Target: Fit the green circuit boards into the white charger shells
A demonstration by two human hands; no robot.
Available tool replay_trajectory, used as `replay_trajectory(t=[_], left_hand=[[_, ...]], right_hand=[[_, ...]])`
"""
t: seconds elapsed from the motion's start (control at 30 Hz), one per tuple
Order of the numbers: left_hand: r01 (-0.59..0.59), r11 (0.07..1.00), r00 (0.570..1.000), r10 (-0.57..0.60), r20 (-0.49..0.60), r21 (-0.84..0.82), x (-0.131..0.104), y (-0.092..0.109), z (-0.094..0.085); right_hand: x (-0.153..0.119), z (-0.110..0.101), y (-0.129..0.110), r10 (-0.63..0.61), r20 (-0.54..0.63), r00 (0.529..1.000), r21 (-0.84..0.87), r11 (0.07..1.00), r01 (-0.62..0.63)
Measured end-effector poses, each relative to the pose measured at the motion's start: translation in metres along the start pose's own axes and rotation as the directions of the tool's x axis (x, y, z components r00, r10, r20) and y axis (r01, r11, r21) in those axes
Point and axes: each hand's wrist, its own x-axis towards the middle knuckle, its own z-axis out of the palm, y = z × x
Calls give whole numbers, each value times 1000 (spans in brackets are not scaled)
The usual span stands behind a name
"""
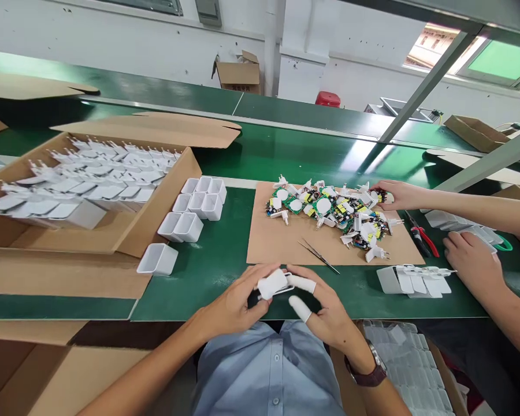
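A small white plastic part (273, 283) is held near the bench's front edge. My left hand (238, 300) grips it between fingers and thumb. My right hand (325, 306), with white covers on two fingers, has its thumb and forefinger apart, the forefinger against the part's right end. Beyond the hands, tweezers (319, 256) lie on a cardboard sheet (273, 242) near a pile of circuit boards with white plugs (329, 208). White open cups (158, 259) stand to the left.
A cardboard box (125, 237) of white cases fills the left. At right, a co-worker's hand (396, 195) reaches to the pile; another hand (474, 263) rests beside assembled white cases (413, 281). Red-handled pliers (424, 240) lie nearby. A metal post (429, 86) slants behind.
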Motion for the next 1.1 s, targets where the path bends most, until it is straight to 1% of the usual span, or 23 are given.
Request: replay_trajectory(t=[0.07, 0.13, 0.2, 0.3, 0.37, 0.5, 0.63, 0.7, 0.77, 0.87, 0.93, 1.0, 1.1], left_hand=[[42, 996, 997, -47, -65, -80, 0, 1, 0], [61, 984, 990, -81, -112, -169, 0, 2, 0], [59, 972, 986, -93, -140, -229, -1, 3, -1], [32, 969, 983, -76, -168, -246, -3, 2, -1], [9, 969, 981, -56, -185, -247, -4, 1, 0], [-50, 976, 974, 0, -228, -212, -3, 1, 1], [-118, 988, 962, 88, -260, -102, 3, 6, 6], [-115, 990, 949, 84, -303, -84, 5, 9, 9], [-100, 989, 942, 58, -332, -111, 6, 10, 11], [-90, 988, 950, 47, -310, -126, 8, 11, 9], [-88, 991, 955, 56, -290, -100, 10, 13, 5], [-83, 993, 960, 59, -273, -79, 12, 14, 2], [-72, 995, 964, 51, -263, -70, 14, 15, 0]], right_hand=[[-2, 7, 5, -80, 20, 997, -48, 996, 80], [-3, 14, 7, -161, 5, 987, -150, 976, 160], [-4, 18, 9, -231, 14, 973, -257, 939, 227], [-4, 20, 11, -304, 55, 951, -345, 888, 304], [-3, 18, 11, -329, 55, 943, -386, 864, 324], [-4, 14, 10, -299, 14, 954, -429, 860, 276], [-7, 13, 11, -263, 43, 964, -406, 877, 257], [-7, 13, 10, -242, 65, 968, -422, 872, 246], [-4, 13, 5, -199, 100, 975, -447, 867, 222], [1, 10, -3, -109, 156, 982, -458, 873, 169], [3, 9, -5, -86, 171, 982, -444, 883, 154], [2, 10, -4, -112, 145, 983, -422, 892, 164], [-3, 13, -1, -158, 55, 986, -406, 899, 167]])
